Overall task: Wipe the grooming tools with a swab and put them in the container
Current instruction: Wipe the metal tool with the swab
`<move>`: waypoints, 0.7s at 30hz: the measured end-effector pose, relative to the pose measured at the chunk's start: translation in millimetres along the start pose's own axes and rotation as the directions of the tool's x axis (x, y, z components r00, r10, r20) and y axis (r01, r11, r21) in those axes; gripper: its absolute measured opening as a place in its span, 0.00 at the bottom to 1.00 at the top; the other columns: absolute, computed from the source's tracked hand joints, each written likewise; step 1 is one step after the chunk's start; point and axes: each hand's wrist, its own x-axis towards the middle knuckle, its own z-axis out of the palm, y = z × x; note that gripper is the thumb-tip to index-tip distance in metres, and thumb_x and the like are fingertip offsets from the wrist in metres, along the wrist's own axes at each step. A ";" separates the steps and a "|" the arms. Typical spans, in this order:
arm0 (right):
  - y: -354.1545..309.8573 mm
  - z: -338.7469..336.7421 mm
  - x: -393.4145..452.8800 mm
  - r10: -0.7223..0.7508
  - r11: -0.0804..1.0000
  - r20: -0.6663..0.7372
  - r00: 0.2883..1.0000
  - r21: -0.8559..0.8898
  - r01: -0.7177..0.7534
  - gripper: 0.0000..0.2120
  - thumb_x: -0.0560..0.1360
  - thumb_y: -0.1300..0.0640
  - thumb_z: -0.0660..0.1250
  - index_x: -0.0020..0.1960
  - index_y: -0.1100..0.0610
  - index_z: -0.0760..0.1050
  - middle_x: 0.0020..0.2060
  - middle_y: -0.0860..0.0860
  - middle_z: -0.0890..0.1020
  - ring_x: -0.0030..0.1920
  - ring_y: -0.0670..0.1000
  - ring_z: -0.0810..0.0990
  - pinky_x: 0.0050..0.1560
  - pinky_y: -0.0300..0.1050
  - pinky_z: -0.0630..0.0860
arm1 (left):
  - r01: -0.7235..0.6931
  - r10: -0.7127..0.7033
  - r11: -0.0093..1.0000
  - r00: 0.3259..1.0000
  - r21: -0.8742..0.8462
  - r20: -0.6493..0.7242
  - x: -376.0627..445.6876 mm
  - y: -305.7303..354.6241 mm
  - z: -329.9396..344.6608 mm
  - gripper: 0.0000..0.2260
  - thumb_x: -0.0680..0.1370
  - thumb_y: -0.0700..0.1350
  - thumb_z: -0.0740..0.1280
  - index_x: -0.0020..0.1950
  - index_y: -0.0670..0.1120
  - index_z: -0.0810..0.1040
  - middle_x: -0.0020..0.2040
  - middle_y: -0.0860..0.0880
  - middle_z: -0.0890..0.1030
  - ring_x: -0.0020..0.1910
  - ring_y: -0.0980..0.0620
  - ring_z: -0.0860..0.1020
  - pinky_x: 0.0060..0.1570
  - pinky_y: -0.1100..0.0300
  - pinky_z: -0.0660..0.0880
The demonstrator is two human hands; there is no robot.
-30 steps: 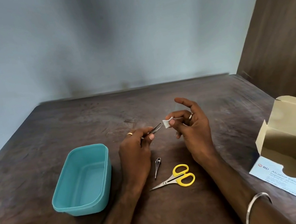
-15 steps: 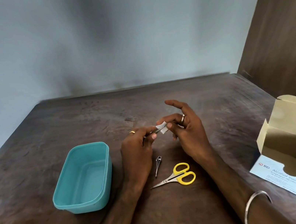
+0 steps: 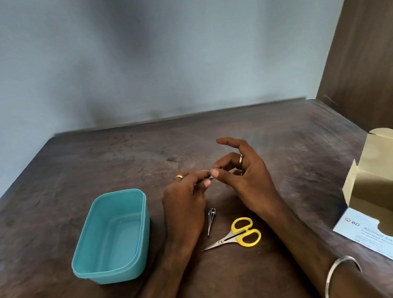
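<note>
My left hand (image 3: 186,196) grips a small metal grooming tool (image 3: 208,178), of which only a short silver bit shows between the fingers. My right hand (image 3: 244,180) pinches at that tool's tip with thumb and forefinger; the white swab is hidden inside the pinch. The other fingers of that hand are spread. On the table below the hands lie a slim metal tool (image 3: 211,220) and small scissors with yellow handles (image 3: 237,236). A teal plastic container (image 3: 112,236) stands to the left of my left hand, with nothing in it.
An open cardboard box of alcohol swabs (image 3: 391,198) sits at the right edge of the dark wooden table (image 3: 238,126). A grey wall rises behind the table, and a dark wooden panel stands at the right.
My right hand has slid left along the tool toward my left hand. The white swab, visible earlier, is now covered by the fingertips, and less of the tool shows.
</note>
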 end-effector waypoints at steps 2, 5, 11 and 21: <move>0.6 -1.1 1.2 0.007 0.999 -0.016 1.000 0.044 -0.007 0.30 0.70 0.67 0.76 0.66 0.44 0.73 0.45 0.49 0.84 0.45 0.49 0.84 0.47 0.51 0.81 | 0.013 -0.013 1.000 1.000 -0.007 -0.011 0.2 -0.7 -0.1 0.09 0.76 0.39 0.72 0.55 0.48 0.85 0.47 0.51 0.85 0.40 0.57 0.80 0.42 0.71 0.71; -0.9 -1.7 1.9 0.046 0.989 -0.042 0.998 0.142 -0.039 0.32 0.68 0.70 0.77 0.65 0.46 0.74 0.48 0.52 0.79 0.42 0.51 0.83 0.45 0.51 0.82 | 0.037 -0.038 0.998 0.999 -0.046 -0.016 0.2 -0.7 0.0 0.09 0.76 0.39 0.72 0.55 0.47 0.84 0.47 0.51 0.85 0.40 0.57 0.81 0.42 0.72 0.72; -5.2 -0.9 2.1 0.116 0.954 -0.042 0.992 0.283 -0.100 0.33 0.67 0.72 0.76 0.66 0.52 0.71 0.45 0.57 0.81 0.40 0.50 0.85 0.38 0.39 0.80 | -0.027 0.026 0.998 1.000 -0.056 -0.014 -1.1 0.1 -1.3 0.15 0.76 0.37 0.70 0.60 0.50 0.82 0.45 0.52 0.84 0.38 0.58 0.81 0.39 0.69 0.75; -1.5 7.5 -0.2 0.271 0.897 0.029 0.962 0.354 -0.264 0.16 0.70 0.65 0.76 0.55 0.61 0.75 0.41 0.57 0.83 0.37 0.52 0.83 0.32 0.46 0.75 | -0.040 0.032 0.994 0.996 -0.102 -0.080 -1.0 -0.1 -3.9 0.09 0.76 0.37 0.69 0.52 0.49 0.85 0.41 0.54 0.83 0.36 0.59 0.80 0.37 0.66 0.76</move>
